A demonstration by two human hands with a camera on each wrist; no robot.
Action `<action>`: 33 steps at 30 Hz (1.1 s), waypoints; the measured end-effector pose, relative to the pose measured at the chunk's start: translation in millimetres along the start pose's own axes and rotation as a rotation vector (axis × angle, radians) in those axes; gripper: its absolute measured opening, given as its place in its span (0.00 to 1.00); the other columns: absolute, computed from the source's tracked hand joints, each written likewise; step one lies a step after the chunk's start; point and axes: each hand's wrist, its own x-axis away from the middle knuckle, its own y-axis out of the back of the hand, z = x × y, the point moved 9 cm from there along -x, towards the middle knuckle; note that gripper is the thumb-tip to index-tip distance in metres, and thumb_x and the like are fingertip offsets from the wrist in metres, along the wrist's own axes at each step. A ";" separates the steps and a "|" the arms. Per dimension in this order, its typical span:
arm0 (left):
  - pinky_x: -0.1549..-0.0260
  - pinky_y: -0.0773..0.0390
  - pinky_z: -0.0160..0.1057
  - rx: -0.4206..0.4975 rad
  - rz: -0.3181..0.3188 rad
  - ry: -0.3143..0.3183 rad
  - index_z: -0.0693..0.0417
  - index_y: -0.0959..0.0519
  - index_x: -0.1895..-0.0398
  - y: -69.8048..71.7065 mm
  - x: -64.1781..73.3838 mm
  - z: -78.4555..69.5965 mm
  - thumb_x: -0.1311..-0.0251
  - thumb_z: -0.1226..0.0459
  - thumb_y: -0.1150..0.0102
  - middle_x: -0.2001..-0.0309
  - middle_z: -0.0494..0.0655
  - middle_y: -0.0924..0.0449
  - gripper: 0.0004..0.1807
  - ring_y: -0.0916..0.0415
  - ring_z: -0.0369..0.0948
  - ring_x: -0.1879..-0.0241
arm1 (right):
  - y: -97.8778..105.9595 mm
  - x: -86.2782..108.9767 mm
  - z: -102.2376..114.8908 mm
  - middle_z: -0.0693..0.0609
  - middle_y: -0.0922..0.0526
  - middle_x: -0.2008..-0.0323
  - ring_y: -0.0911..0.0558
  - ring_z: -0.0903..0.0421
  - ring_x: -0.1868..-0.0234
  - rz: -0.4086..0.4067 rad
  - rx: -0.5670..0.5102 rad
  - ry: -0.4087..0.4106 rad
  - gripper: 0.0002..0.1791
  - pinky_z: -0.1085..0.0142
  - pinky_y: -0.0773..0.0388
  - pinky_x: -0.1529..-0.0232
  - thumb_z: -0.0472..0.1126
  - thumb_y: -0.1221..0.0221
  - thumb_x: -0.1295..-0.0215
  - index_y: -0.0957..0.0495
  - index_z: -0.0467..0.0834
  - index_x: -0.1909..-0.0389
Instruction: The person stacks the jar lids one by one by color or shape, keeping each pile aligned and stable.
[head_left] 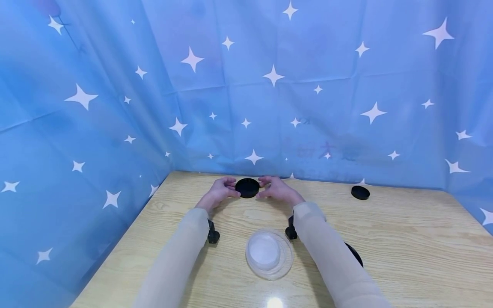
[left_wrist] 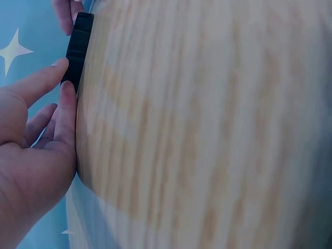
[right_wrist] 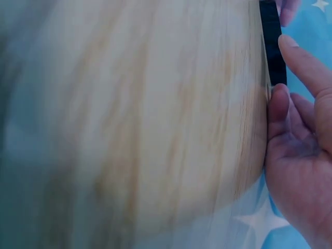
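A black, shallow round dish lies near the back edge of the table, between both hands. My left hand holds its left side, with thumb and fingers at the rim. On the opposite side my right hand grips the rim in the same way. In the left wrist view the dish shows edge-on, its side dark and upright, with fingertips against it. The right wrist view also has the dish edge-on, one finger and the thumb at its near end.
Between the forearms, a small clear round dish sits over a larger clear round one. A smaller black round dish lies at the back right. Another black round piece is partly hidden by the right sleeve. Blue star-printed cloth hangs behind the table.
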 end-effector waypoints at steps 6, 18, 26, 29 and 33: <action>0.43 0.23 0.44 -0.025 0.024 -0.007 0.69 0.30 0.31 -2.0 -3.2 1.8 0.46 0.79 0.30 0.40 0.63 0.26 0.37 0.28 0.53 0.41 | -1.0 1.6 0.9 0.39 0.24 0.42 0.22 0.49 0.51 -0.006 -0.015 -0.005 0.39 0.65 0.23 0.56 0.35 0.30 0.36 0.35 0.33 0.26; 0.43 0.23 0.45 -0.089 0.038 -0.002 0.68 0.26 0.34 -6.2 -2.1 0.5 0.47 0.79 0.30 0.42 0.61 0.23 0.33 0.26 0.53 0.43 | -0.9 -0.9 0.0 0.40 0.24 0.47 0.23 0.49 0.54 -0.008 0.026 0.017 0.35 0.65 0.24 0.57 0.35 0.29 0.38 0.30 0.32 0.31; 0.42 0.23 0.44 -0.083 0.034 -0.003 0.68 0.25 0.36 -6.7 -1.3 -0.2 0.49 0.80 0.29 0.44 0.60 0.21 0.33 0.24 0.53 0.44 | -0.1 -0.2 -2.5 0.41 0.23 0.49 0.22 0.49 0.54 -0.015 0.004 0.014 0.35 0.63 0.23 0.55 0.35 0.29 0.38 0.29 0.32 0.32; 0.42 0.22 0.44 -0.077 0.041 -0.010 0.69 0.26 0.36 -8.2 -0.7 -0.7 0.49 0.80 0.29 0.44 0.60 0.21 0.33 0.24 0.53 0.44 | 0.8 1.3 -2.1 0.42 0.23 0.49 0.22 0.49 0.54 -0.016 -0.004 0.014 0.34 0.63 0.23 0.54 0.35 0.29 0.38 0.28 0.33 0.32; 0.42 0.22 0.43 -0.063 0.044 -0.019 0.69 0.26 0.36 -8.2 0.3 0.3 0.48 0.80 0.29 0.44 0.60 0.21 0.32 0.24 0.52 0.45 | 1.3 5.0 0.1 0.41 0.23 0.49 0.21 0.49 0.54 -0.015 -0.020 0.021 0.34 0.63 0.22 0.55 0.35 0.29 0.38 0.28 0.33 0.32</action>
